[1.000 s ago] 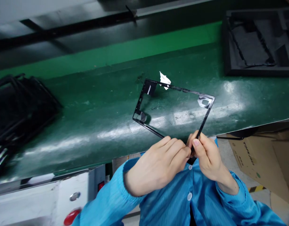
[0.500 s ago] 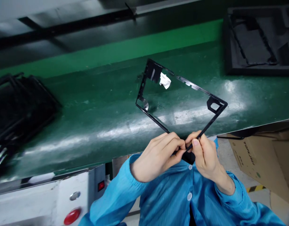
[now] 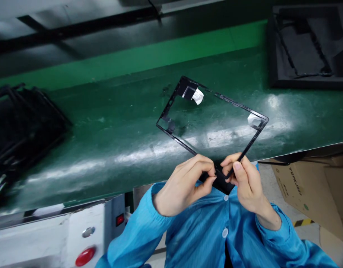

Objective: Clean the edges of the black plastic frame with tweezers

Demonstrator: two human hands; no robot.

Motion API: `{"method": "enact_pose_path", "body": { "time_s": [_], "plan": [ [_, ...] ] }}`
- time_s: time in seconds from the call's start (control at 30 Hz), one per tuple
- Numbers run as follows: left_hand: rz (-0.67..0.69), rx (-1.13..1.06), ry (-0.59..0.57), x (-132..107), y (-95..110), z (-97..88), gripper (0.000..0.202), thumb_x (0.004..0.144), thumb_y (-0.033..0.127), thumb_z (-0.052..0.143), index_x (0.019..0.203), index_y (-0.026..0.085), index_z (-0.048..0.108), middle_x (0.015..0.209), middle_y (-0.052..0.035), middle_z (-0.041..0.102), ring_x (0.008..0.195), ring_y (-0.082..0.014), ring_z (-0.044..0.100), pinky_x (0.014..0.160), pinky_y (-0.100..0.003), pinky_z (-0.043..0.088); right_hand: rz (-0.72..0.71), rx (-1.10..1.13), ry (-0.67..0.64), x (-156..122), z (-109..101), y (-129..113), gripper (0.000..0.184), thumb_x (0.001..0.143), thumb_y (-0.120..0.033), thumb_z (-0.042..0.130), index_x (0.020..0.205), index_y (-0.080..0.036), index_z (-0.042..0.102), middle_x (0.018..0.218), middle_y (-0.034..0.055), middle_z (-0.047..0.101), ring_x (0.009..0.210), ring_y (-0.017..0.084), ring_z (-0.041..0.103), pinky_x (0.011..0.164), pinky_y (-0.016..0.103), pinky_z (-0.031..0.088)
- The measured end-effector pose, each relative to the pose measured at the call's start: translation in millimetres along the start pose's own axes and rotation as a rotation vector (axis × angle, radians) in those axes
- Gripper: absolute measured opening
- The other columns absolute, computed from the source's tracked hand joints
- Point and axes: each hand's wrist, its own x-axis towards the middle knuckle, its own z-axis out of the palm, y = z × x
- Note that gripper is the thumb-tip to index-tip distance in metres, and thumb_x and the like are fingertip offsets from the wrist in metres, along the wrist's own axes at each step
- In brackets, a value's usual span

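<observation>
Between my hands is a thin black rectangular frame (image 3: 238,105), held by its near corner and tilted above the green bench. A black patch with a white tab (image 3: 198,96) sits at its far left corner, and a pale, shiny piece (image 3: 254,120) shows at the right corner. My right hand (image 3: 249,182) is closed, with thumb and fingers pinching the frame's right side by the near corner. My left hand (image 3: 188,182) is closed on the frame's left side by that corner. Its fingers hide the edge there, and whether they also pinch something small cannot be made out.
On the green bench (image 3: 118,111), a pile of black frames (image 3: 26,126) lies at the left. A dark tray (image 3: 302,82) with another frame in it stands at the far right. A machine panel with a red button (image 3: 85,256) is at lower left; cardboard (image 3: 311,193) lies below right.
The frame has tilted slightly, so its right corner piece now looks pale instead of black. My left fingertips have shifted a little left, away from my right fingers.
</observation>
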Motion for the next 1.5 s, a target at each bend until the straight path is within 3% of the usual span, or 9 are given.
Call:
{"method": "enact_pose_path", "body": {
  "time_s": [0.1,0.27,0.53,0.8,0.93,1.27,1.5],
  "plan": [
    [-0.015,-0.094,0.011,-1,3,6.9,0.018,0.096,0.006,0.058,0.101,0.023,0.051,0.106,-0.0031,0.071,0.092,-0.0121,0.069,0.073,-0.02,0.054,0.03,0.033,0.019,0,2,-1,0.026,0.115,-0.035,0.041,0.114,-0.026,0.065,0.082,-0.0018,0.063,0.065,0.009,0.058,0.059,0.021,0.05],
    [-0.041,-0.122,0.003,0,9,15.6,0.017,0.097,0.008,0.056,0.102,0.024,0.05,0.096,0.0001,0.068,0.086,-0.0111,0.068,0.065,-0.017,0.05,0.05,0.06,0.006,-1,4,-3,0.026,0.115,-0.035,0.041,0.111,-0.026,0.064,0.078,-0.0025,0.062,0.065,0.009,0.057,0.059,0.02,0.048],
    [-0.074,-0.035,-0.02,2,6,6.3,0.016,0.101,0.008,0.054,0.105,0.023,0.05,0.088,0.0035,0.058,0.07,-0.0075,0.055,0.061,-0.016,0.044,0.078,0.085,0.034,-3,0,-3,0.025,0.115,-0.037,0.043,0.11,-0.026,0.064,0.08,-0.0034,0.06,0.065,0.008,0.058,0.055,0.018,0.045],
    [0.032,0.095,-0.049,1,10,-2.8,0.006,0.105,0.016,0.061,0.11,0.019,0.061,0.101,-0.0022,0.069,0.088,-0.0118,0.069,0.081,-0.021,0.056,0.054,0.093,0.023,-2,1,-6,0.026,0.115,-0.035,0.042,0.11,-0.024,0.065,0.081,-0.0024,0.062,0.066,0.009,0.059,0.059,0.021,0.049],
    [0.11,0.231,-0.074,2,14,-1.9,0.009,0.109,0.021,0.055,0.109,0.017,0.063,0.1,-0.0042,0.071,0.086,-0.0146,0.069,0.079,-0.026,0.057,0.049,0.056,0.011,-3,2,-8,0.026,0.115,-0.035,0.042,0.11,-0.024,0.064,0.081,-0.0023,0.062,0.065,0.01,0.059,0.062,0.022,0.052],
    [0.289,0.478,-0.238,9,22,-5.7,0.021,0.11,0.015,0.041,0.109,0.012,0.061,0.093,-0.0062,0.071,0.08,-0.0182,0.065,0.072,-0.033,0.052,0.039,0.01,-0.086,-2,-3,-13,0.027,0.115,-0.036,0.039,0.109,-0.024,0.063,0.083,-0.0021,0.063,0.066,0.009,0.06,0.061,0.022,0.051],
    [0.171,0.288,-0.206,9,14,-7.3,0.016,0.112,0.019,0.044,0.102,0.018,0.057,0.09,-0.0011,0.07,0.078,-0.0141,0.063,0.071,-0.03,0.049,0.059,0.041,-0.067,-3,-2,-11,0.03,0.115,-0.039,0.04,0.111,-0.022,0.065,0.078,-0.0013,0.062,0.063,0.012,0.06,0.059,0.024,0.052]
  ]
}}
